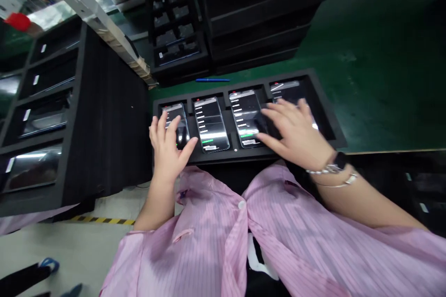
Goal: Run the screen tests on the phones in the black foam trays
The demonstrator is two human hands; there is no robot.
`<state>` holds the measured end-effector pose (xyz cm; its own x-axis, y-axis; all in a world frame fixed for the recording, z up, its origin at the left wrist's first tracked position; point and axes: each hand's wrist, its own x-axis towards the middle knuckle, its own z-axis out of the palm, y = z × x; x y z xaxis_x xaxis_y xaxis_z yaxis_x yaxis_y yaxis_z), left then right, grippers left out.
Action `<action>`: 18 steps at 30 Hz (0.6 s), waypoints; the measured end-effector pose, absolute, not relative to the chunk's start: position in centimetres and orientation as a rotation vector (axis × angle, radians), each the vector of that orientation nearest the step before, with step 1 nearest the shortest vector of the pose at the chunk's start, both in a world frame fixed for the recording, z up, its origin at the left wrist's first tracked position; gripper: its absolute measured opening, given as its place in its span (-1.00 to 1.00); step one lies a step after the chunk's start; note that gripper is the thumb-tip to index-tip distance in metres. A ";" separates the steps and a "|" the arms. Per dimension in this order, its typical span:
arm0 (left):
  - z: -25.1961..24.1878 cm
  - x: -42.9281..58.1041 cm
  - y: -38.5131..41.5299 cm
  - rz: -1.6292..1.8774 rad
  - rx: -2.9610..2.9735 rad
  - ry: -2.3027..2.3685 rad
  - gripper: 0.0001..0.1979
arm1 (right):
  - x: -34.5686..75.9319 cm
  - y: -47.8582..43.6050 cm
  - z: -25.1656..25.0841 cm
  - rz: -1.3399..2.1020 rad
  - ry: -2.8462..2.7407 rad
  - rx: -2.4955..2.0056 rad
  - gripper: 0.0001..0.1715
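Observation:
A black foam tray (240, 154) lies on the green table in front of me, with several smartphones in its slots, screens up and lit with lines of text. My left hand (170, 141) is over the leftmost smartphone (177, 111), fingers spread, covering part of its screen. Beside it, a second smartphone (213, 125) lies uncovered. A third smartphone (244, 116) is just left of my right hand (294, 132). That hand hovers or rests over the rightmost smartphone (287, 86), its fingers apart and slightly blurred; whether it touches the screen I cannot tell.
A blue pen (212, 80) lies behind the tray. Tall stacked black trays (258, 9) stand at the back, near a smaller tray stack (177, 32). At left, another black stack (108, 116) holds phones. The green tabletop (376, 79) stretches right. A metal post (101, 28) rises at left.

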<state>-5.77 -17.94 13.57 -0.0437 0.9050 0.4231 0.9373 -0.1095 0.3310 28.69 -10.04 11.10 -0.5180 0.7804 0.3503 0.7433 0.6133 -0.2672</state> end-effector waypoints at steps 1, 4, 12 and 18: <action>13.7 -6.7 -18.6 -0.865 -2.080 -2.072 -0.34 | 29.8 -10.1 11.2 0.088 -2.391 -1.266 -0.28; 13.4 -9.1 -20.3 -0.841 -1.981 -2.163 -0.37 | 32.2 -10.1 10.5 -0.007 -2.311 -1.446 -0.17; 11.9 -10.0 -20.9 -0.718 -2.013 -2.570 -0.27 | 33.3 -8.8 8.9 -0.100 -2.265 -1.375 0.04; 12.8 -10.2 -20.4 -0.587 -2.020 -2.642 -0.36 | 25.5 -2.4 17.2 0.109 -2.352 -1.052 -0.19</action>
<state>-10.15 -20.35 12.83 -0.2668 0.9635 0.0228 0.8826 0.2348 0.4074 25.53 -2.40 17.24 -0.5388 0.7094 0.4543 0.6644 0.6894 -0.2885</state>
